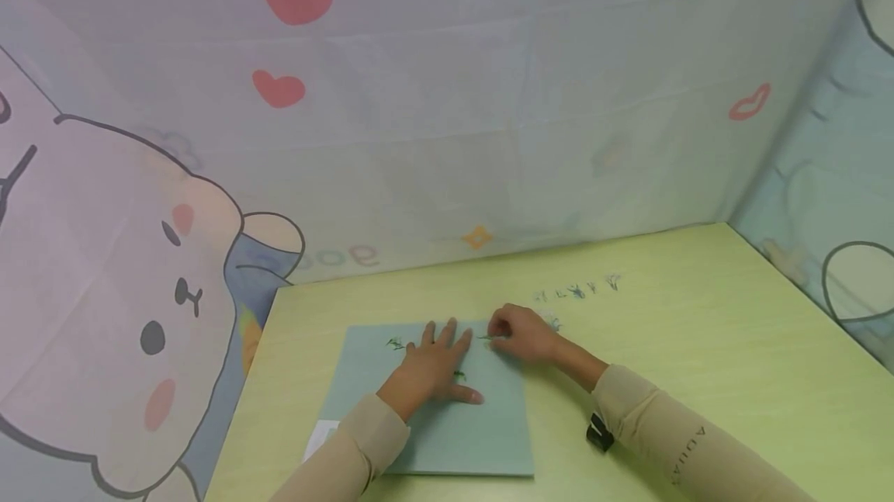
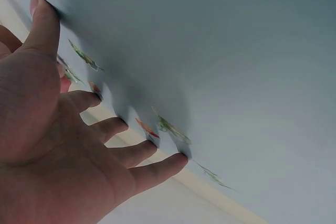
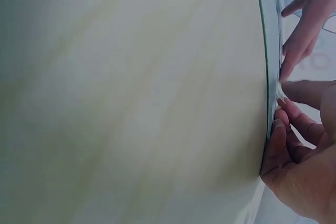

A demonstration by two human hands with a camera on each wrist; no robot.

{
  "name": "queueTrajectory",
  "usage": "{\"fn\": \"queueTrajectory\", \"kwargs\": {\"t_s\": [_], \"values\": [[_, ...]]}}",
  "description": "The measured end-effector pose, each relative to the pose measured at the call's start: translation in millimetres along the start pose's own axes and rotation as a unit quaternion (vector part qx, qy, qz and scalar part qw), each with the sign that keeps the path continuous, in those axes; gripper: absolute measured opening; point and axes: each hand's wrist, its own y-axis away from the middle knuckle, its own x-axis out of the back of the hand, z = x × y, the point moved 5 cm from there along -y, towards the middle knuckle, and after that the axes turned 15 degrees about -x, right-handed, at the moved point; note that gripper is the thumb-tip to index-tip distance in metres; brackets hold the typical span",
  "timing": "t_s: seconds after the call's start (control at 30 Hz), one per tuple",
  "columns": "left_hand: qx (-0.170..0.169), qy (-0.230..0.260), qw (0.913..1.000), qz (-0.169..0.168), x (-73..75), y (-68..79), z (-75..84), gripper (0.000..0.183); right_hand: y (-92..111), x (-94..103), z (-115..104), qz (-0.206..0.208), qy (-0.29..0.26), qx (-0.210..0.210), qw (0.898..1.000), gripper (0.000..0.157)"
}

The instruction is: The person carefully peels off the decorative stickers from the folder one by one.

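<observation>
A pale blue-green board (image 1: 461,440) lies on the table, with small green sprig stickers (image 1: 394,343) on its surface. My left hand (image 1: 433,370) rests on it, fingers spread and thumb out to the side. Green sprigs (image 2: 173,129) and orange-red bits (image 2: 147,128) show around its fingertips in the left wrist view. Near the board's far right part, my right hand (image 1: 524,334) has curled fingers and pinches a small green sprig sticker (image 1: 485,337). From the right wrist view, thumb and fingers (image 3: 302,119) meet at the board's edge; the sticker is barely visible there.
Several small plant-like cutouts (image 1: 576,291) lie in a row on the yellow-green table (image 1: 670,316). Another bluish one (image 1: 554,323) is partly behind the right hand. White paper (image 1: 320,437) shows by the board's left edge. A small black object (image 1: 599,434) is beside the right cuff.
</observation>
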Motion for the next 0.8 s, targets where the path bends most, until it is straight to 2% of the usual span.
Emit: {"fn": "queueTrajectory", "kwargs": {"t_s": [0.07,0.2,0.8], "values": [[0.000,-0.001,1.0000,-0.001,0.8,0.8,1.0,0.111,0.1,-0.3,0.0,0.007,0.001,0.001,1.000,0.001],[0.000,0.004,1.0000,-0.001,2.2,2.5,3.7,0.111,1.0,-0.3,0.8,0.014,0.001,-0.003,1.000,0.007],[0.000,-0.005,1.0000,-0.002,2.4,2.3,3.6,0.111,0.0,2.0,3.6,-0.011,-0.013,-0.007,1.000,0.006]]}}
